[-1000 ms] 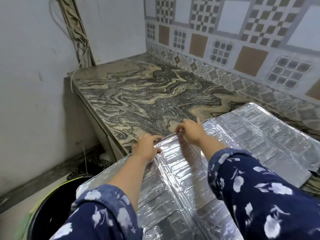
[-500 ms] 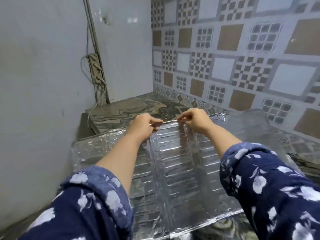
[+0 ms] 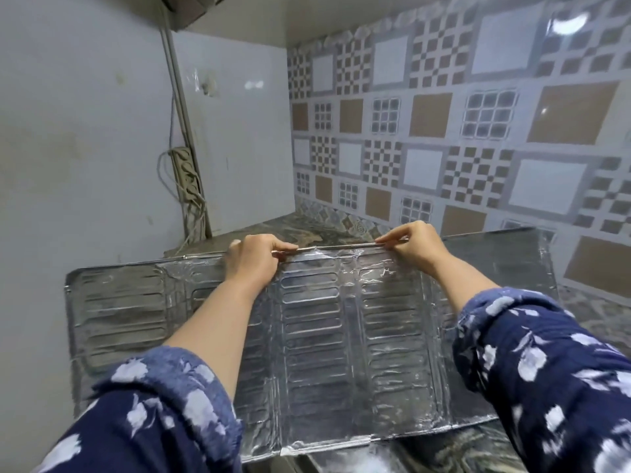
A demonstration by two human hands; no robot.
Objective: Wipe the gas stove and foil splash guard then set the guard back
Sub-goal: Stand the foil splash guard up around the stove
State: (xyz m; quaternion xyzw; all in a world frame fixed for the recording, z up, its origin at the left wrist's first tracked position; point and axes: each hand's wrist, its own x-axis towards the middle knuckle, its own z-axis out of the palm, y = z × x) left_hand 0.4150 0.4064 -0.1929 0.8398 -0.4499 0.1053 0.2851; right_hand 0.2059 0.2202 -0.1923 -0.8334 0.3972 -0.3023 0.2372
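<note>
We've got the foil splash guard upright over the marbled counter, left hand and right hand each pinching its top edge. Looks like only setting it back remains; no stove in sight.

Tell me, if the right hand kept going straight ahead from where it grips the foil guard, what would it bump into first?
Probably the patterned tile wall behind the counter. The right hand pinches the foil guard's top edge, and nothing visible stands between; depth is uncertain.
</note>
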